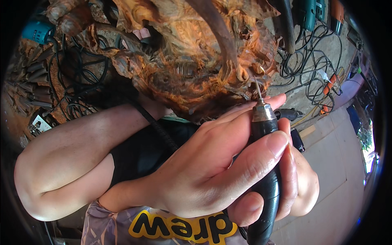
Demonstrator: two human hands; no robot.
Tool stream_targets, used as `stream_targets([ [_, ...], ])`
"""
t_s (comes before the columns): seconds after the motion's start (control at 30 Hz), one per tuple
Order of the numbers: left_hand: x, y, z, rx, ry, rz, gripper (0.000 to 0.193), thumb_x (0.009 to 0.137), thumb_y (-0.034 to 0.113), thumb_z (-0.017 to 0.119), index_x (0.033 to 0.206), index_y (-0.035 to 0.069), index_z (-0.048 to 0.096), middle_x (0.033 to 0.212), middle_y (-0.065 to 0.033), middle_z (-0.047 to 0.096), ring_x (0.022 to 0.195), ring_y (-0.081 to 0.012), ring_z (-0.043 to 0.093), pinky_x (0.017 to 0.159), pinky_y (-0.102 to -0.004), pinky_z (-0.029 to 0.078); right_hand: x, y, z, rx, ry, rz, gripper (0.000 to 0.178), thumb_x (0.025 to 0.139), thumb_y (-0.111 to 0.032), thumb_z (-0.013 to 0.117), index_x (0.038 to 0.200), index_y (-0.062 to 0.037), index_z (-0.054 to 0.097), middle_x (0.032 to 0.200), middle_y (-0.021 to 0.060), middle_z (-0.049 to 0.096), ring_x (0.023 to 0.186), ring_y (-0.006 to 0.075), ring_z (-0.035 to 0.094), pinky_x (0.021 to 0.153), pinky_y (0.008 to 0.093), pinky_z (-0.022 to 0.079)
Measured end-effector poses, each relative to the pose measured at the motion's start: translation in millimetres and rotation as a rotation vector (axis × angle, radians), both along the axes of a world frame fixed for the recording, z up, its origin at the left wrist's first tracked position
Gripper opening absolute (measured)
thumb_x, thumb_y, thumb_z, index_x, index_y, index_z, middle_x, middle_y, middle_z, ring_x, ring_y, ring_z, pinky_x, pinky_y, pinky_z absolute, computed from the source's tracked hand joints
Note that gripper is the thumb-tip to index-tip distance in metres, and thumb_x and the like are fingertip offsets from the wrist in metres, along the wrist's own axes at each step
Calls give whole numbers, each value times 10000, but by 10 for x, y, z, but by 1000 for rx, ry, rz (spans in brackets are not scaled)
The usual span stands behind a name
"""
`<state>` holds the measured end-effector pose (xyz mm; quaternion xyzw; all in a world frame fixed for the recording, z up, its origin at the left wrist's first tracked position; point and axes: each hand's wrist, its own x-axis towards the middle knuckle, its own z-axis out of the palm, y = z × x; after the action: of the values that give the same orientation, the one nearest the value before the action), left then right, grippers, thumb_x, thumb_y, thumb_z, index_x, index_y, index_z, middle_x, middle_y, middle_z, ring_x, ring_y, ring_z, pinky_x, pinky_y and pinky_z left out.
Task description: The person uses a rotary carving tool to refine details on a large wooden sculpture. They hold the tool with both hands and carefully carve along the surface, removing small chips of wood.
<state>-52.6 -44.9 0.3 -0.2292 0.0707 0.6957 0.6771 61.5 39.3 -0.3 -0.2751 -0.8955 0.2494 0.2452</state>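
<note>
A black rotary carving handpiece (266,192) with a metal collar and a thin bit stands slanted at the lower right. My left hand (196,175) is closed against it, one broad fingertip pressing on its upper side and other fingers stretching past the collar. Along the handle's right side lies a finger of my right hand (287,179); most of that hand is hidden, but it appears wrapped round the handle. The bit points at the edge of a large, gnarled, reddish-brown root wood piece (175,77); whether it touches cannot be told.
Teal power tools lie at far left (38,32) and far right (308,14), amid tangled black cables (306,61). Broken wood pieces (32,81) are heaped at left. A black braided cord (155,124) crosses my bent left leg (69,163). Another black tool (289,114) lies beyond my fingers.
</note>
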Motion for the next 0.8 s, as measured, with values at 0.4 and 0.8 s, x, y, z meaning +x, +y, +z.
stream_targets([
  [0.4,29,-16,-39,11,18,-5,558,988,405,526,1357,-2,435,1216,45,584,1157,-10,531,1232,-405,142,64,125,151,-135,-117,79,367,925,-185,619,1099,132,557,931,260,663,798,267,705,776,337,570],
  [0.8,34,-16,-26,-27,68,3,586,990,414,526,1359,-26,409,1165,7,588,1132,-51,546,1224,-446,155,144,252,361,-277,-299,171,415,978,-211,550,1142,170,535,961,311,658,835,314,714,816,398,583],
])
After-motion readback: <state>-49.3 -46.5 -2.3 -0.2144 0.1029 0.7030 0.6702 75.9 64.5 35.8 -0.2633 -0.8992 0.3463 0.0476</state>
